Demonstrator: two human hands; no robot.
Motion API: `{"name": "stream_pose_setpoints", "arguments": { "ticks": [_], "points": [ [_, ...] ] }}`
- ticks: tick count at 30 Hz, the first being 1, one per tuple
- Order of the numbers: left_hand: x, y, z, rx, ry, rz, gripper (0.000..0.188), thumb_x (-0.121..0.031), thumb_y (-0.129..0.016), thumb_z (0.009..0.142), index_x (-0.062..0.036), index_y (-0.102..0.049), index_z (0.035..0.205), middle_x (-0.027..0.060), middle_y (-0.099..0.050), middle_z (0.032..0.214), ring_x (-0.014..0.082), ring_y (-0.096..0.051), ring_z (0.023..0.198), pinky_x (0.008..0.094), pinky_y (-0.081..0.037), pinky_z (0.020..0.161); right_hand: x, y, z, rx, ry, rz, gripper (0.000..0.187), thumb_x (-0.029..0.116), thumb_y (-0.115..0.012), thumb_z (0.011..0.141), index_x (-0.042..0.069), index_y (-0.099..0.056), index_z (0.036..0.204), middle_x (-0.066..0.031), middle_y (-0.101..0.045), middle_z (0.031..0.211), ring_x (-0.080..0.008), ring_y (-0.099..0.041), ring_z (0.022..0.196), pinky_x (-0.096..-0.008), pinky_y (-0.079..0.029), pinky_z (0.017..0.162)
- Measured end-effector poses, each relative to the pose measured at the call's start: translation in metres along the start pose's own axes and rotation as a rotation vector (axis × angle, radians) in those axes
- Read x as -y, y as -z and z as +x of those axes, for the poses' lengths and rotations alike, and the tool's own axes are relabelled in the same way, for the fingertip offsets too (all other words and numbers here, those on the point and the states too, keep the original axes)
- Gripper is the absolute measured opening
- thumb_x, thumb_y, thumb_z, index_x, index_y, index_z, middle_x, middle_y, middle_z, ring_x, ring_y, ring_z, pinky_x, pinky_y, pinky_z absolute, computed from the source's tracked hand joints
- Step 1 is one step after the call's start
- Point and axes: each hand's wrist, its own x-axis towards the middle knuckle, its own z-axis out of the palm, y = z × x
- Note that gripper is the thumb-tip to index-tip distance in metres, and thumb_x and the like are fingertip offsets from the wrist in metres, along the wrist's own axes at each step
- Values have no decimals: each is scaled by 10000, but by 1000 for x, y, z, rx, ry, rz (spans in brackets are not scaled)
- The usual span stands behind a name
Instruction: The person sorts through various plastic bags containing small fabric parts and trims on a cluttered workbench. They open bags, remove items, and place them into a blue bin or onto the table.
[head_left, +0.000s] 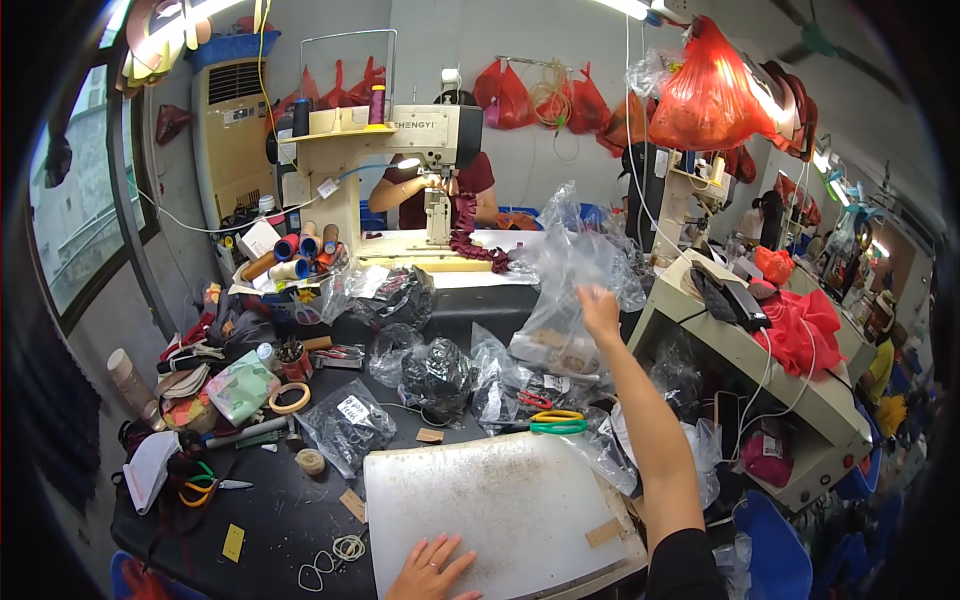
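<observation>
Grasped a clear plastic bag in the right hand, by all appearances, with fingers clenched at its right edge; had it beyond the white board, leftward of those fingers, with long axis roughly upright and peak pointing upward; rested the left hand, much farther off, flat on the board, with fingers spread and released.

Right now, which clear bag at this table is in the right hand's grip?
The tall upright clear bag, pinched by the right hand; the other bags lie lower, untouched.
</observation>
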Motion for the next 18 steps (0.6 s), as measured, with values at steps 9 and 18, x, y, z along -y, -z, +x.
{"name": "stream_pose_setpoints", "arguments": {
  "ticks": [9, 18],
  "points": [
    [7, 8, -1, -24, -17, 94, 579, -375, -646, 817, -58, -480, 1272, 219, -390, 1348, 398, -360, 1265, 511, -269, 1047, 79, 46, 0, -42, 12, 577, 186, 180, -608, 882, 30, -673, 972, -5, -652, 864, -94, -571, 727, -255, -450, 638],
    [-3, 5, 3, 66, 41, 122, 671, -273, -712, 727, -53, -448, 1303, 207, -330, 1415, 373, -294, 1319, 507, -199, 1089, 113, 250, -120, 41, -114, 572, 189, 194, -584, 905, 34, -658, 974, 2, -620, 783, -55, -523, 608, -211, -423, 550]
  ]
}}
